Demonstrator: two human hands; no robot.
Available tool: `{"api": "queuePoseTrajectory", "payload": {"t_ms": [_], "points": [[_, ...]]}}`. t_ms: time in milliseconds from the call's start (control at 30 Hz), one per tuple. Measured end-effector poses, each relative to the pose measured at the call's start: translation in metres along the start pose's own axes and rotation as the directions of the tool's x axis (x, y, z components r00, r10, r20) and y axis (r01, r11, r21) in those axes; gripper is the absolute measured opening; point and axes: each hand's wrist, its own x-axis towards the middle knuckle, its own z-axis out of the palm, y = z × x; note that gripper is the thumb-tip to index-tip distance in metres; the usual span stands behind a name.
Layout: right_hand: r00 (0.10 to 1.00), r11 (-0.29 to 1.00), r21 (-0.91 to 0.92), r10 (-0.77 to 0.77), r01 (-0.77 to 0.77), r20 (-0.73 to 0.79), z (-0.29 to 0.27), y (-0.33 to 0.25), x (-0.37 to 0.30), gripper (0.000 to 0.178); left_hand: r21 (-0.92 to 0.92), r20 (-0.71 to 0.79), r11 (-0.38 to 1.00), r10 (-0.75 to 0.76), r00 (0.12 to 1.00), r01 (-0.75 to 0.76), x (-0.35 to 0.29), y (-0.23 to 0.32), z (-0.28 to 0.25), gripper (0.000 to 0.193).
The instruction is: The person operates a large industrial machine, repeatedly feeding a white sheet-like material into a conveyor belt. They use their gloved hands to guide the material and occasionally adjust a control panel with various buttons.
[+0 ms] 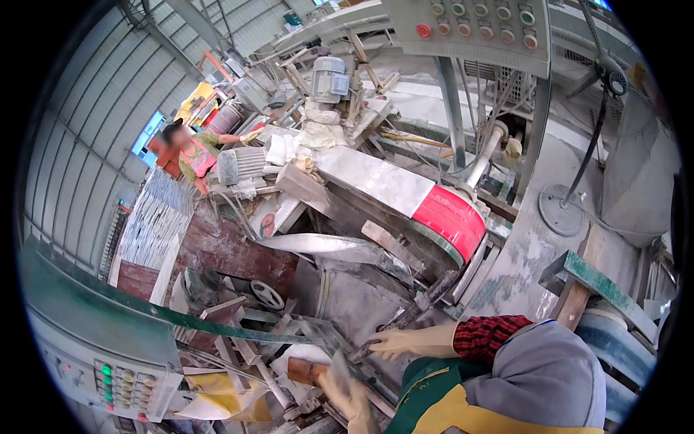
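Note:
My left hand (350, 398), in a pale glove, is smeared by motion at the bottom. A thin grey shape (340, 366) blurs at its fingertips; whether it is held I cannot make out. Close beside this hand is a reddish-brown block (306, 371). My right hand (390, 344), also gloved and with a red-and-black checked sleeve above it, reaches left with fingers apart. Its fingertips rest on or beside the lower end of a dirty bar (426, 298). The bar slants up toward a belt machine (376, 173) with a red end cover (452, 220).
Panels with buttons stand at lower left (108, 372) and upper right (477, 29). A green beam (217, 323) crosses the left side. Farther off, a co-worker (199, 155) is beside a motor (242, 165). A black pedestal fan (614, 81) is at right.

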Motion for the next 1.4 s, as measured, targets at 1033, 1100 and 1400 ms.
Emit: {"api": "queuePoseTrajectory", "payload": {"t_ms": [1033,1100,1400], "points": [[-0.343,0.794,-0.555,-0.608,-0.249,-0.716,-0.111,-0.199,-0.193,0.08,0.131,0.288,0.837,-0.544,0.788,0.531,0.01,-0.007,-0.014,0.034],[-0.47,0.711,-0.628,-0.693,-0.318,-0.547,-0.117,-0.187,-0.201,0.076,0.148,0.286,0.83,-0.557,0.78,0.538,0.012,-0.002,-0.012,0.034],[-0.214,0.384,-0.646,-0.728,0.66,-0.651,-0.133,-0.185,-0.208,0.048,0.101,0.272,0.847,-0.529,0.804,0.523,0.011,-0.03,-0.049,0.031]]}}
